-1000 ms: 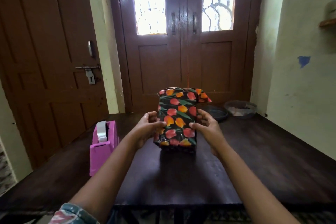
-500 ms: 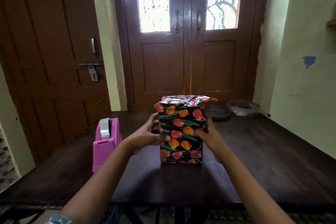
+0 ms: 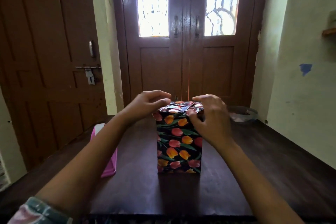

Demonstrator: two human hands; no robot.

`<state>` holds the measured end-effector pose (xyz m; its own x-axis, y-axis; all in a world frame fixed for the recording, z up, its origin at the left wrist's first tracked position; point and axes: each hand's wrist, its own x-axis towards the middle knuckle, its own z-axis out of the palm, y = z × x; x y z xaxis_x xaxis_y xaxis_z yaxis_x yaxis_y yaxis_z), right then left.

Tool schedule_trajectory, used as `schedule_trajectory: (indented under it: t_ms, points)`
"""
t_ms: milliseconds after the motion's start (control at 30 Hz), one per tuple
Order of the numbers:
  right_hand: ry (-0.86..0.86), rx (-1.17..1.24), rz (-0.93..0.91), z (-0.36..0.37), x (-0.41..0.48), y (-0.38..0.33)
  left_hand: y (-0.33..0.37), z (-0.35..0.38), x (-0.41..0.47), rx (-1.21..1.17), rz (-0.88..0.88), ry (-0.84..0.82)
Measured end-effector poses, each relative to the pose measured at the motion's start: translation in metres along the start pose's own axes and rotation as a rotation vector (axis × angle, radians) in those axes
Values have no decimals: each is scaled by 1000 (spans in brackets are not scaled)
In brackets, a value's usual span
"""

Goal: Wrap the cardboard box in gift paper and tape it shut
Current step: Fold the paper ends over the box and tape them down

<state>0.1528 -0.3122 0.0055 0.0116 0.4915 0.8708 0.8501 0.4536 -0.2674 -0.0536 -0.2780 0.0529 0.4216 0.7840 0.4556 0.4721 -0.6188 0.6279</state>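
You've got 1 wrapped box [image 3: 179,142] and 1 table [image 3: 272,160]. 2 hands in shot: left hand [image 3: 147,104], right hand [image 3: 211,116]. 1 sleeve [image 3: 36,212]. 1 pink tape dispenser [image 3: 111,167], mostly hidden by your left arm. 1 bowl [image 3: 243,114] that you can see. 1 double door with 2 glass panes, left pane [image 3: 153,2] and right pane [image 3: 221,2], plus 2 handles, left handle [image 3: 175,26] and right handle [image 3: 197,27]. 1 single door [image 3: 45,60] with 1 bolt [image 3: 88,67]. 1 blue patch [image 3: 305,68] on the wall.

The dark table [image 3: 272,169] carries the wrapped box [image 3: 179,147], a pink tape dispenser [image 3: 110,167] (partly hidden) and a bowl [image 3: 243,115].
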Motion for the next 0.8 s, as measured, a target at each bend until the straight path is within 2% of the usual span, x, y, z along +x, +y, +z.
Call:
schedule_trajectory:
  t_ms: [67,133,367,433,533,600,800]
  points:
    - [-179,-165,-60,2,3,-5,7,8,12,103,-49,-76]
    - [-288,-205,-44,4,1,-5,10,14,21,135,-135,-151]
    - [-222,-157,19,4,-9,-4,22,7,32,161,-91,-433]
    - [-219,-155,27,4,-9,-5,24,6,35,210,-65,-422]
    - [-215,-158,41,3,-11,-5,24,7,37,436,99,-344]
    - [-218,-160,40,2,-11,-4,24,8,39,507,172,-291]
    - [-279,-161,35,-3,-5,-1,27,2,41,294,141,-235]
